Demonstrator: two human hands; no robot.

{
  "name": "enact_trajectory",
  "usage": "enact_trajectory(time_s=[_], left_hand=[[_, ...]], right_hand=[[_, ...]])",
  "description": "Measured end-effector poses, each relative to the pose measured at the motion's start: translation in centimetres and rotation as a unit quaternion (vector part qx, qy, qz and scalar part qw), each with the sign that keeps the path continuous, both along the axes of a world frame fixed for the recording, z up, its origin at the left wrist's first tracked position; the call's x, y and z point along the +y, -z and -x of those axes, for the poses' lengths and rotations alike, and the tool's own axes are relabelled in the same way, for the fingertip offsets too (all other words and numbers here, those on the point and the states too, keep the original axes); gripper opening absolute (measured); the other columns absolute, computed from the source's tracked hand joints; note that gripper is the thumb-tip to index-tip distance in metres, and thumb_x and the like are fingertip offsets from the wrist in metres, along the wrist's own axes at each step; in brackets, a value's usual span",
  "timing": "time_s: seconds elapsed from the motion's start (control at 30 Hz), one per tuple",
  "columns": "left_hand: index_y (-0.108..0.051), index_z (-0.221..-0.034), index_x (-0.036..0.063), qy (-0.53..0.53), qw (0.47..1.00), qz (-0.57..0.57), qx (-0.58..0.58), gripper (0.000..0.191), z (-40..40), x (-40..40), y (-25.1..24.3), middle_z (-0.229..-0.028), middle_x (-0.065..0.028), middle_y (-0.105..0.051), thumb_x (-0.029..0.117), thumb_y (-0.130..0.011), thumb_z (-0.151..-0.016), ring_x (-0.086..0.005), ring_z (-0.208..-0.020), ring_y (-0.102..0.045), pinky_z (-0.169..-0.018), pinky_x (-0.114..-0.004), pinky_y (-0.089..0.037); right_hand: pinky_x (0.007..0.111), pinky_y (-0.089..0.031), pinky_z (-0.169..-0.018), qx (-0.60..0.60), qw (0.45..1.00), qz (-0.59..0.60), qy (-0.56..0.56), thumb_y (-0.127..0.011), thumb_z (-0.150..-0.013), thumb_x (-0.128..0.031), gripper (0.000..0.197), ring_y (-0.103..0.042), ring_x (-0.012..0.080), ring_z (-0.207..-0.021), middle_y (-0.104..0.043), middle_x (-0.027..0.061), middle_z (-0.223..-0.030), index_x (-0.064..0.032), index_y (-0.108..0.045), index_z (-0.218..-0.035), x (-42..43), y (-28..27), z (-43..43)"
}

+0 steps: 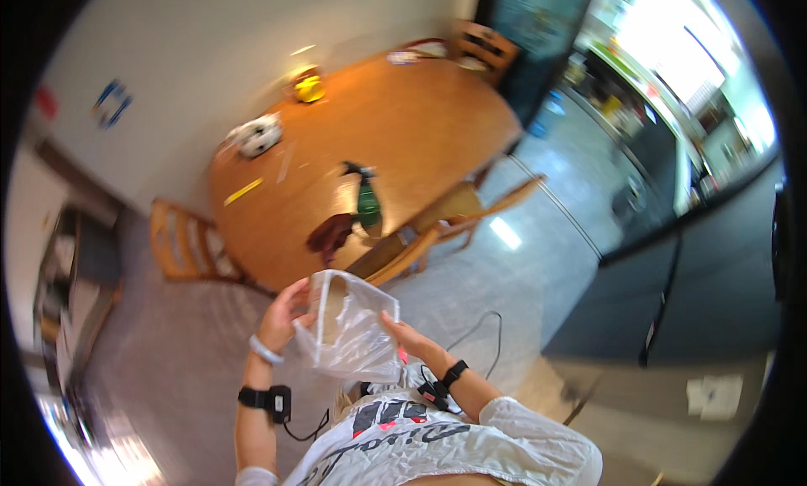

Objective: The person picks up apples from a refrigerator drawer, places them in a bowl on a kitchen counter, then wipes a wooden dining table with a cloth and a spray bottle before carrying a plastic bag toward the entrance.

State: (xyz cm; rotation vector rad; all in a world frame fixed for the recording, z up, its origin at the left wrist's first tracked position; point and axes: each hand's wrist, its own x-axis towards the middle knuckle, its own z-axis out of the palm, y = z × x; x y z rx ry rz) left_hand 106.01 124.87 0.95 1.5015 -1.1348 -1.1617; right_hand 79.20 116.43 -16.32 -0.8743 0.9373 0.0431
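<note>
Both of my hands hold a white-rimmed container covered in clear plastic film or a bag [356, 328], in front of my body. My left hand [287, 316] grips its left side, the thumb against the plastic. My right hand [403, 334] holds the right edge. Something brownish shows through it; I cannot tell whether it is inside. Beyond, on the wooden table [403, 120], a green spray bottle [368, 205] with a black trigger head stands or lies beside a dark red cloth [330, 234].
A yellow strip [243, 192], a white and black item [260, 136] and a yellow object [309, 87] are on the table. Wooden chairs [189, 243] [403, 249] flank it. A cable [499, 334] shows near my right arm. A dark cabinet or appliance [656, 309] stands right.
</note>
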Motion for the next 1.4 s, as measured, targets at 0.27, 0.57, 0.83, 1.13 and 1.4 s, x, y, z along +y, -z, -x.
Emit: enact_trajectory(time_s=[0.27,0.57,0.83,1.13,1.4], left_hand=[[-0.038,-0.134,0.0016,-0.028,0.987,-0.039,0.151,0.071,-2.6,5.3,6.9,-0.111,-0.0050,-0.053,0.019,-0.075,-0.075,-0.0126,-0.103,-0.051,-0.091,-0.028,-0.043],[-0.051,-0.116,0.0033,-0.182,0.957,-0.015,0.224,0.036,-7.5,16.4,10.4,-0.104,-0.0019,-0.057,0.023,-0.061,-0.088,-0.0098,-0.094,-0.053,-0.083,-0.024,-0.044],[-0.053,-0.092,0.0079,-0.309,0.902,0.060,0.297,0.009,-12.4,32.7,11.2,-0.088,0.0004,-0.055,0.015,-0.055,-0.087,-0.0075,-0.079,-0.052,-0.070,-0.020,-0.043],[-0.053,-0.087,0.0076,-0.427,0.823,0.160,0.339,0.008,-15.1,42.1,11.8,-0.083,0.0016,-0.057,0.016,-0.055,-0.090,-0.0059,-0.071,-0.053,-0.062,-0.020,-0.044],[-0.063,-0.096,0.0015,-0.558,0.727,0.237,0.323,0.013,-21.3,42.9,11.3,-0.086,-0.0018,-0.064,0.011,-0.059,-0.089,-0.0088,-0.072,-0.060,-0.062,-0.022,-0.049]], right_hand=[[0.027,-0.048,-0.077,-0.055,0.997,-0.048,0.009,-0.049,-0.086,-0.061,0.073,-0.060,0.0156,-0.092,-0.061,0.0087,-0.108,0.0032,-0.051,-0.121,0.3,1.9,-2.0],[0.030,-0.049,-0.082,-0.008,0.993,-0.046,-0.111,-0.052,-0.086,-0.057,0.073,-0.060,0.0192,-0.095,-0.060,0.0130,-0.112,0.0055,-0.048,-0.124,6.7,2.8,-11.2],[0.034,-0.045,-0.092,0.032,0.970,-0.082,-0.226,-0.055,-0.082,-0.061,0.081,-0.056,0.0228,-0.107,-0.056,0.0153,-0.120,0.0048,-0.045,-0.128,19.6,1.4,-22.1],[0.037,-0.036,-0.102,0.028,0.939,-0.120,-0.320,-0.048,-0.082,-0.067,0.086,-0.046,0.0236,-0.122,-0.045,0.0135,-0.135,0.0010,-0.038,-0.135,27.3,1.3,-30.0],[0.041,-0.038,-0.099,-0.140,0.949,-0.204,-0.196,-0.039,-0.087,-0.064,0.073,-0.046,0.0214,-0.119,-0.049,0.0067,-0.130,-0.0112,-0.038,-0.137,26.8,0.4,-35.9]])
